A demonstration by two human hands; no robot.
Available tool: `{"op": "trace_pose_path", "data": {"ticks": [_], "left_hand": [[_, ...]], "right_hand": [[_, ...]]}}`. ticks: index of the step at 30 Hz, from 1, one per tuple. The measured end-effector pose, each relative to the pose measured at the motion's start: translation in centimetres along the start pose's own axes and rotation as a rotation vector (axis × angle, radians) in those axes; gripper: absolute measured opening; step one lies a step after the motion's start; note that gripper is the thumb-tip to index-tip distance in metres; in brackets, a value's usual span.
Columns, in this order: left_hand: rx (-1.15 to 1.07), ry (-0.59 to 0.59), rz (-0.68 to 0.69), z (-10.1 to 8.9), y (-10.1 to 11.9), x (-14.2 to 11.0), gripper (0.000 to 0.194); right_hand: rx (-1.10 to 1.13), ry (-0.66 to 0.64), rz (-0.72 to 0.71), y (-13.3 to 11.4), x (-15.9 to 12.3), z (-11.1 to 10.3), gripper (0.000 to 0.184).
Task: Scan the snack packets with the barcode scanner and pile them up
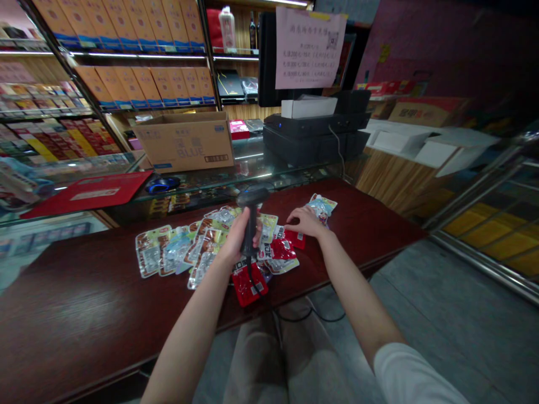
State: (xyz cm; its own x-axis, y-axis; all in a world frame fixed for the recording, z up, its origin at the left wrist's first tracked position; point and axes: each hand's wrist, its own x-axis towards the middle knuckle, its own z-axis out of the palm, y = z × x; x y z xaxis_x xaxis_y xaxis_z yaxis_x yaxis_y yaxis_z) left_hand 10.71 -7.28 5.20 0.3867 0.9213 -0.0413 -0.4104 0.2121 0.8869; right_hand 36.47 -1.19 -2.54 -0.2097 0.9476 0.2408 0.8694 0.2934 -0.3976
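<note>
My left hand (236, 238) is wrapped round the handle of a black barcode scanner (251, 197), held upright above a spread of snack pouches (206, 241). Its cable hangs down across a red snack packet (249, 285) near the table's front edge. On the right side of the spread, my right hand (308, 223) has its fingers curved, with a small gap between thumb and index finger. Just below the thumb lies another red packet (298, 239); whether they touch is unclear. Beyond that hand are light-blue and green pouches (322, 206), partly hidden by it.
The dark red wooden table (76, 292) meets a glass counter bearing an open cardboard box (187, 143), a mouse (163, 184) and a red folder (96, 193). A black register (314, 134) with a sign-covered monitor (267, 62) stands behind. Cable loops (297, 320) hang below the table's edge.
</note>
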Motion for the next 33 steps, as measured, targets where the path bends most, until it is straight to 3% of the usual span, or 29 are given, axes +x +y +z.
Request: {"op": "trace_pose_path", "data": {"ticks": [6, 10, 13, 17, 19, 22, 26, 33], "left_hand": [[0.041, -0.006, -0.003, -0.8, 0.1, 0.2, 0.062], [0.083, -0.026, 0.001, -1.1, -0.1, 0.4, 0.062], [0.075, -0.031, -0.004, -1.1, -0.3, 0.5, 0.061], [0.069, -0.041, -0.007, -0.8, -0.3, 0.4, 0.060], [0.069, -0.058, 0.001, -0.6, -0.3, 0.2, 0.059], [0.055, -0.097, -0.009, -0.3, -0.5, 0.0, 0.059], [0.062, -0.164, -0.057, 0.0, -1.2, -0.2, 0.058], [0.078, -0.194, -0.049, 0.7, -2.0, -0.2, 0.059]], "right_hand": [[0.070, -0.158, 0.032, 0.2, -0.3, -0.7, 0.027], [0.121, -0.149, 0.027, 0.6, -0.1, -0.3, 0.027], [0.247, -0.032, 0.105, 1.5, 0.2, -0.2, 0.023], [0.589, 0.358, 0.250, 2.8, 0.8, -0.3, 0.027], [0.832, 0.489, 0.268, 3.0, 1.1, -0.3, 0.034], [1.101, 0.552, 0.291, 3.1, 1.6, -0.2, 0.040], [1.294, 0.690, 0.359, 2.9, 2.0, -0.1, 0.046], [1.421, 0.779, 0.456, 2.6, 1.8, -0.6, 0.047]]}}
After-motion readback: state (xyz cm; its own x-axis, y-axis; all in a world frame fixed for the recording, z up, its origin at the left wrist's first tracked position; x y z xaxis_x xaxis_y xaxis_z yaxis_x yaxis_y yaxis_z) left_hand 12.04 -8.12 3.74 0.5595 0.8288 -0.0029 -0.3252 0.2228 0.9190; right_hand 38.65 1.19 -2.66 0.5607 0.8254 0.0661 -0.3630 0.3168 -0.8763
